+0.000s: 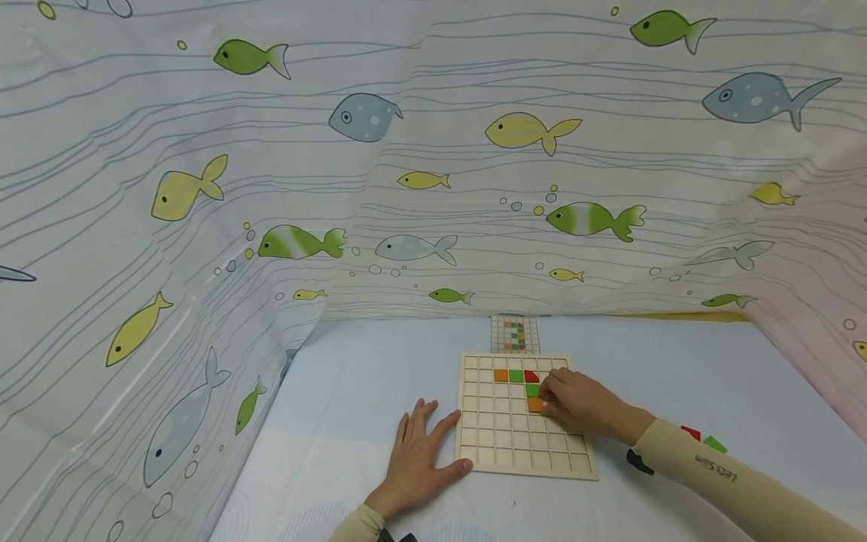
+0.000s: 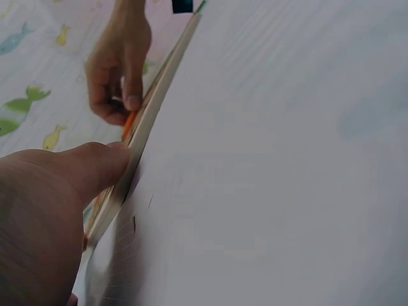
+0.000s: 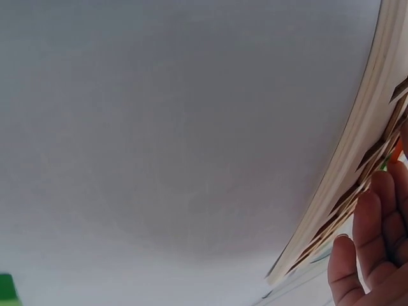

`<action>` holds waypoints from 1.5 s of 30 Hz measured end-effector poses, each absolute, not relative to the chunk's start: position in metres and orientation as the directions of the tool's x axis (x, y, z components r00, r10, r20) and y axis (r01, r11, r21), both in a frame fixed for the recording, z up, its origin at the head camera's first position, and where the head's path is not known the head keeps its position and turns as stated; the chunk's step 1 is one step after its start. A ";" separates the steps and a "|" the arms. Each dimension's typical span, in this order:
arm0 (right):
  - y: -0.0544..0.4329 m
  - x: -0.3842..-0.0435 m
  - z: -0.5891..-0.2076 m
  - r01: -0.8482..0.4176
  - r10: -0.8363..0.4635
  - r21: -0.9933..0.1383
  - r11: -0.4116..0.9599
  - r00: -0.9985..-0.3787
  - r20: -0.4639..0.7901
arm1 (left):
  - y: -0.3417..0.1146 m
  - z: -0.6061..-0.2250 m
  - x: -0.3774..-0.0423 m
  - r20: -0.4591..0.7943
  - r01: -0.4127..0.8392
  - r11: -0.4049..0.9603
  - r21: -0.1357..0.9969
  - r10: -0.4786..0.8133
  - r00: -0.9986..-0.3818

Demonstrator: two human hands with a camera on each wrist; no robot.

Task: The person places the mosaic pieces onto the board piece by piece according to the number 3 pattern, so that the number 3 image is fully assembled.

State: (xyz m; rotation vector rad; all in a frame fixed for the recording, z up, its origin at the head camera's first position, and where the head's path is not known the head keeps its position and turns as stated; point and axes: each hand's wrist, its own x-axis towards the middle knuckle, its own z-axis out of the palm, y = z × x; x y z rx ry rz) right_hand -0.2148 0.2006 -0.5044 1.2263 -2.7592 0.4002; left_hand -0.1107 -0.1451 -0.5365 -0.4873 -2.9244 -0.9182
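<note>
A square wooden grid board (image 1: 504, 438) lies on the table. In its upper rows sit an orange square tile (image 1: 500, 376), a green square tile (image 1: 516, 376), a red quarter-round tile (image 1: 531, 376) and, below that, another green tile (image 1: 532, 391). My right hand (image 1: 579, 403) reaches over the board's right side. Its thumb and fingertips pinch a second orange square tile (image 1: 536, 405) at the cell under the green one; the left wrist view shows this tile (image 2: 129, 125) tilted under the thumb. My left hand (image 1: 420, 463) spreads its fingers along the board's left edge, thumb touching the lower left corner.
Behind the board lies a pattern card (image 1: 515, 335) printed with a grid of coloured cells. Loose red (image 1: 691, 433) and green (image 1: 714, 444) tiles lie on the table to the right, beside my right sleeve (image 1: 731, 467). Fish-printed sheeting (image 1: 433, 211) hangs around the table.
</note>
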 end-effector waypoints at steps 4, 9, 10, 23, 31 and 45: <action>0.201 -0.213 -0.505 -0.748 -0.719 -0.198 0.634 -0.664 0.206 | -0.145 -0.537 -0.111 0.112 0.296 0.782 0.549 0.282 -0.953; 0.199 -0.213 -0.504 -0.730 -0.707 -0.205 0.652 -0.683 0.184 | -0.146 -0.538 -0.111 0.100 0.287 0.786 0.548 0.279 -0.955; 0.199 -0.214 -0.504 -0.725 -0.704 -0.207 0.657 -0.688 0.177 | -0.146 -0.538 -0.111 0.103 0.289 0.786 0.546 0.279 -0.955; 0.199 -0.216 -0.505 -0.705 -0.690 -0.222 0.673 -0.707 0.152 | -0.146 -0.537 -0.113 0.107 0.298 0.783 0.547 0.288 -0.952; 0.199 -0.216 -0.507 -0.697 -0.682 -0.225 0.681 -0.716 0.152 | -0.146 -0.538 -0.112 0.109 0.294 0.783 0.547 0.282 -0.953; 0.199 -0.217 -0.507 -0.665 -0.663 -0.268 0.697 -0.740 0.111 | -0.146 -0.539 -0.112 0.099 0.288 0.790 0.541 0.281 -0.955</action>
